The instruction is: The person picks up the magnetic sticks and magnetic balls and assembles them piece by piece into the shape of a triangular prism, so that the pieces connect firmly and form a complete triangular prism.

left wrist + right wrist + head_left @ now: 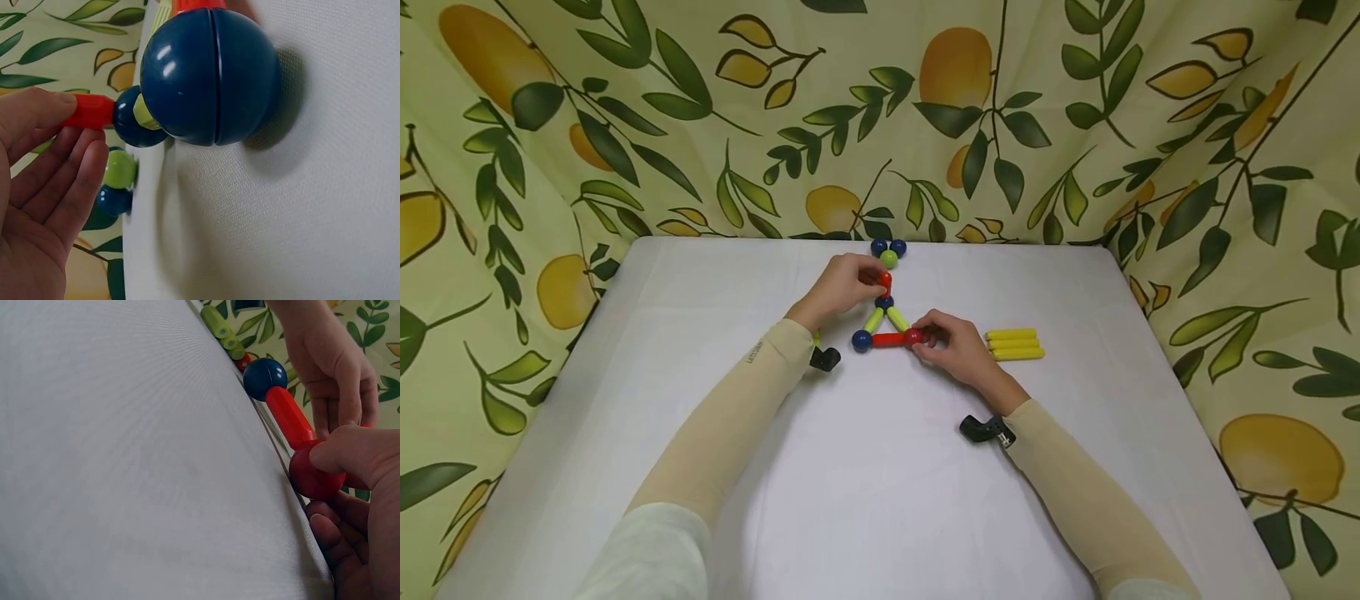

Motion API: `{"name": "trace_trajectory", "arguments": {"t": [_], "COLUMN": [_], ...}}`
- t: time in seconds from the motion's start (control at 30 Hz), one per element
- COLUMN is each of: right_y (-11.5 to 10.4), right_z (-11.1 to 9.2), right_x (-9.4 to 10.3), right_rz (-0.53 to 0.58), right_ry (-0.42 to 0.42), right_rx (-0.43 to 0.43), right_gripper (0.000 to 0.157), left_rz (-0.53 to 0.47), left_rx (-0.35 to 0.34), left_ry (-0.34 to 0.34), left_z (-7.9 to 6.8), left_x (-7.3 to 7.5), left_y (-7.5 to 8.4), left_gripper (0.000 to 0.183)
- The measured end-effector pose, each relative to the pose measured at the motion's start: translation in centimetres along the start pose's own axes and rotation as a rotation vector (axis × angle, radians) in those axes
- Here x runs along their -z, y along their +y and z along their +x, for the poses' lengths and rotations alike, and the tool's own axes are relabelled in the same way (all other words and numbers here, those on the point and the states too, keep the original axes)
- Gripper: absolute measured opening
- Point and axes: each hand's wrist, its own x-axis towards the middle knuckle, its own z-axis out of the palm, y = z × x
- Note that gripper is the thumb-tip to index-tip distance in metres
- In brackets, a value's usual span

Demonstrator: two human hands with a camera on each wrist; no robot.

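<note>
A flat triangle of magnetic rods and balls lies on the white table (700, 400). A red rod (889, 339) joins a blue ball (861, 340) to a red ball (913, 337). Two green rods (873, 319) rise to a top blue ball (884, 302). My left hand (877, 282) pinches a short red rod (886, 283) that stands off this top ball (134, 122). In the left wrist view the rod (90, 111) sits between thumb and fingers (84, 156). My right hand (927, 337) grips the red ball (309, 475) at the triangle's right corner.
Behind the triangle two loose blue balls (898, 247) and a green ball (889, 258) lie by the table's far edge. Three yellow rods (1015, 343) lie side by side to the right of my right hand. Leaf-patterned cloth (1075, 125) walls the table.
</note>
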Motion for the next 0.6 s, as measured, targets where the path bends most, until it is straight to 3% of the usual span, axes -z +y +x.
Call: {"name": "trace_trajectory", "arguments": {"t": [0.3, 0.6], "right_y": [0.0, -0.1], "right_z": [0.0, 0.0], "right_x": [0.0, -0.2], "right_rz": [-0.008, -0.015], "right_ry": [0.002, 0.006], "right_rx": [-0.028, -0.034], "right_gripper": [0.028, 0.028], "left_rz": [0.052, 0.135], "left_rx": [0.014, 0.069], "left_ry": [-0.031, -0.034], "left_z": [-0.3, -3.3], "left_x": [0.9, 7.2], "left_y": [0.3, 0.5], "left_gripper": [0.029, 0.03]}}
